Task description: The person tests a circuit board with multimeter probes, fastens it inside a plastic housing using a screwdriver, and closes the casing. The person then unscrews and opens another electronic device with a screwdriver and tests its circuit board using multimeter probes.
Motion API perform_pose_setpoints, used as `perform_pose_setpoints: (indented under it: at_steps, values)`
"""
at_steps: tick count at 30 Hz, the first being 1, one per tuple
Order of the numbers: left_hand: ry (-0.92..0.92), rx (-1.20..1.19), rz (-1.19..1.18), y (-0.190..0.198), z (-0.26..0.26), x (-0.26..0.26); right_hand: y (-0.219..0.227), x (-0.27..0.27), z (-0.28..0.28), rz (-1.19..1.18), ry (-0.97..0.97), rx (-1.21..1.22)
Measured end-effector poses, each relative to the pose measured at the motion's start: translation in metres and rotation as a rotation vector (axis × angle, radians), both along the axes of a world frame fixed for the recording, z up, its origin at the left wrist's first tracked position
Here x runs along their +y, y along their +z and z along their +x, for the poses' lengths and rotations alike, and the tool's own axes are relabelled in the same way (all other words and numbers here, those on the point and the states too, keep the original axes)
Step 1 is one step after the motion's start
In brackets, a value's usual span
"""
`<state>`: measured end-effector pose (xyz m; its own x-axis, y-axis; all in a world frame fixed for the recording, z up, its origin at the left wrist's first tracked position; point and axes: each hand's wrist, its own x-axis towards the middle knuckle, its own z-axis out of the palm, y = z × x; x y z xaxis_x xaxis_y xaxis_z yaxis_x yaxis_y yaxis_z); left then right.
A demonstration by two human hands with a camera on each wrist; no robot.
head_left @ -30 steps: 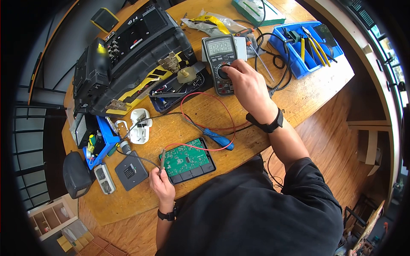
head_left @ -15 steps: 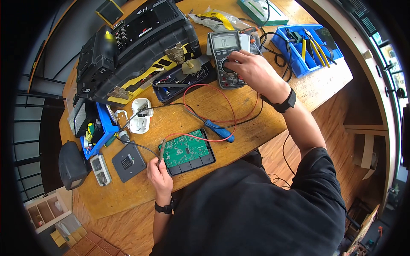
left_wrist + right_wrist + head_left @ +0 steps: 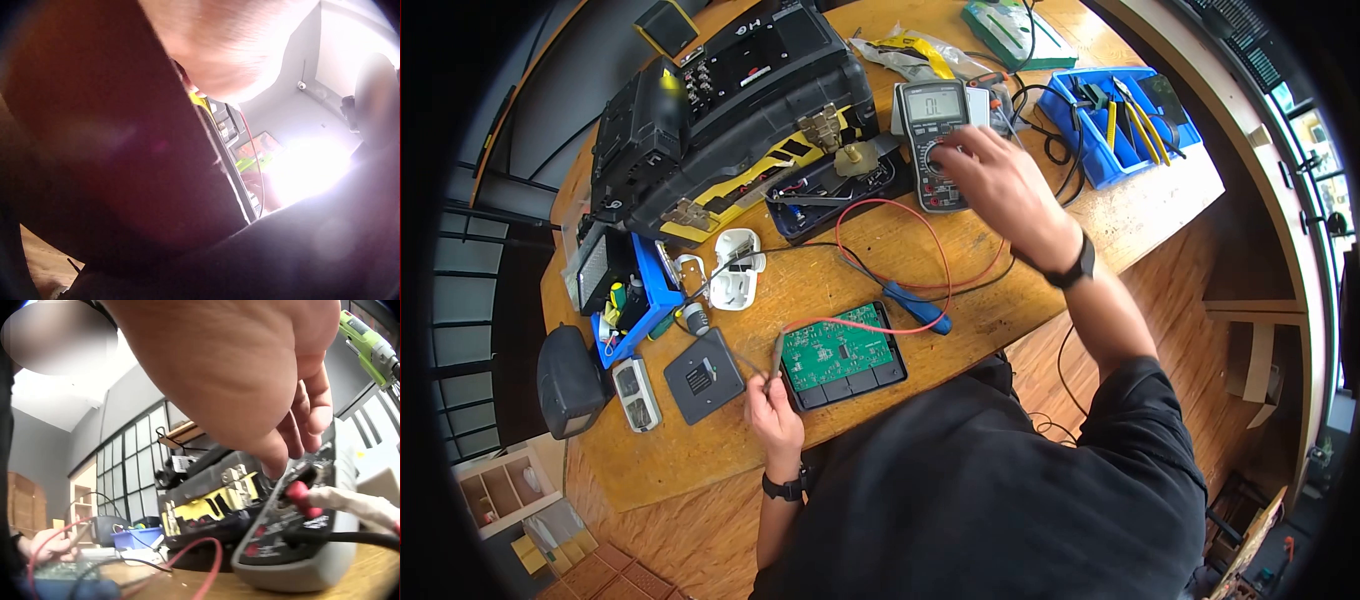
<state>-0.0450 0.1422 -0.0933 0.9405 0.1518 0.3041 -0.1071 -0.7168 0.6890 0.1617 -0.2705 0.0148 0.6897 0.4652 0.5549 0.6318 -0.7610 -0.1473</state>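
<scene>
My right hand (image 3: 1010,190) is over the multimeter (image 3: 943,190), its fingers loosely curled beside the rotary dial (image 3: 934,160). In the right wrist view the thumb and fingers hang just above the meter face, near the plugged-in leads. The display (image 3: 934,103) reads "OL". With my left hand (image 3: 776,420) I pinch the test probes (image 3: 777,358) at the left edge of a green circuit board (image 3: 832,352), which sits in a black case. A red lead (image 3: 945,262) loops from the probes over the board; a black lead also runs into this hand. The left wrist view is mostly blocked.
A blue-handled screwdriver (image 3: 917,308) lies beside the board. Left are a dark square cover (image 3: 704,375), a white case (image 3: 735,285) and a blue bin (image 3: 650,300). A large black equipment case (image 3: 740,120) stands behind; a blue tray (image 3: 1122,165) with pliers is at right.
The right hand was turning the dial and has now come slightly off it. The display went from several digits to "OL". The left hand keeps its pinch on the probes.
</scene>
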Motion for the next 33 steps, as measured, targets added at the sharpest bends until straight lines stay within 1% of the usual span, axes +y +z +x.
perform_pose_setpoints:
  at_steps: [2,3,4,5,6,7,9,10,11,12,13,14,15,16,17,19,20,21,23,24,26,27,29,30,31,32,33]
  values:
    - [0.008,0.031,-0.465,0.002,-0.005,0.000,0.022,0.027,-0.047,0.257,0.052,0.120]
    - [0.005,0.033,-0.466,0.012,-0.004,-0.004,0.017,0.037,-0.066,0.417,0.224,0.214]
    - [-0.030,0.008,-0.497,0.032,-0.001,-0.012,0.024,0.053,-0.090,0.547,0.367,0.417]
    - [-0.061,-0.018,-0.526,0.050,0.002,-0.020,0.025,0.068,-0.108,0.604,0.493,0.599]
    - [-0.068,-0.028,-0.541,0.061,0.007,-0.030,0.026,0.082,-0.120,0.596,0.580,0.829]
    - [-0.069,-0.030,-0.536,0.068,0.011,-0.039,0.012,0.093,-0.127,0.514,0.624,0.901]
    - [-0.148,-0.009,-0.472,0.077,0.018,-0.052,0.006,0.115,-0.133,0.633,0.544,1.069]
    - [-0.184,-0.009,-0.356,0.077,0.023,-0.055,0.000,0.122,-0.134,0.638,0.542,1.065]
    - [-0.218,0.011,-0.234,0.078,0.026,-0.055,-0.005,0.128,-0.133,0.715,0.493,1.041]
    - [-0.269,-0.052,-0.153,0.076,0.031,-0.058,-0.008,0.133,-0.132,0.792,0.443,1.018]
    - [-0.319,-0.115,-0.072,0.074,0.035,-0.062,-0.007,0.135,-0.127,0.879,0.457,0.999]
    - [-0.327,-0.043,-0.038,0.082,0.032,-0.068,-0.025,0.141,-0.122,0.926,0.456,0.904]
    - [-0.331,-0.074,-0.069,0.079,0.032,-0.074,-0.044,0.146,-0.118,0.971,0.455,0.808]
    - [-0.348,-0.063,-0.051,0.076,0.033,-0.075,-0.036,0.148,-0.119,1.075,0.400,0.923]
    - [-0.364,-0.050,-0.033,0.073,0.033,-0.075,-0.036,0.146,-0.118,1.076,0.402,0.923]
    - [-0.369,-0.067,0.008,0.072,0.037,-0.074,-0.039,0.140,-0.114,0.873,0.387,0.907]
    - [-0.377,-0.083,0.048,0.073,0.038,-0.074,-0.041,0.143,-0.113,0.935,0.398,0.858]
    - [-0.377,-0.078,0.050,0.077,0.037,-0.073,-0.044,0.144,-0.113,0.939,0.397,0.861]
    - [-0.197,-0.074,0.404,0.091,0.035,-0.072,-0.048,0.145,-0.110,0.854,0.336,0.662]
    - [-0.172,-0.036,0.343,0.097,0.035,-0.070,-0.048,0.146,-0.109,0.858,0.337,0.659]
    - [-0.170,-0.005,0.188,0.105,0.036,-0.063,-0.049,0.148,-0.108,0.862,0.287,0.772]
    - [-0.170,0.005,0.104,0.108,0.037,-0.061,-0.051,0.148,-0.106,0.867,0.287,0.772]
    - [-0.106,-0.112,-0.133,0.097,0.041,-0.052,-0.056,0.149,-0.103,0.962,0.395,0.651]
    - [-0.101,-0.159,-0.195,0.091,0.044,-0.045,-0.056,0.145,-0.104,0.953,0.370,0.680]
    - [-0.058,-0.150,-0.318,0.087,0.044,-0.042,-0.055,0.143,-0.106,0.950,0.374,0.722]
    - [-0.050,-0.153,-0.480,0.089,0.044,-0.046,-0.059,0.143,-0.105,0.978,0.402,0.679]
    - [-0.040,-0.161,-0.640,0.092,0.044,-0.049,-0.057,0.143,-0.108,1.010,0.370,0.775]
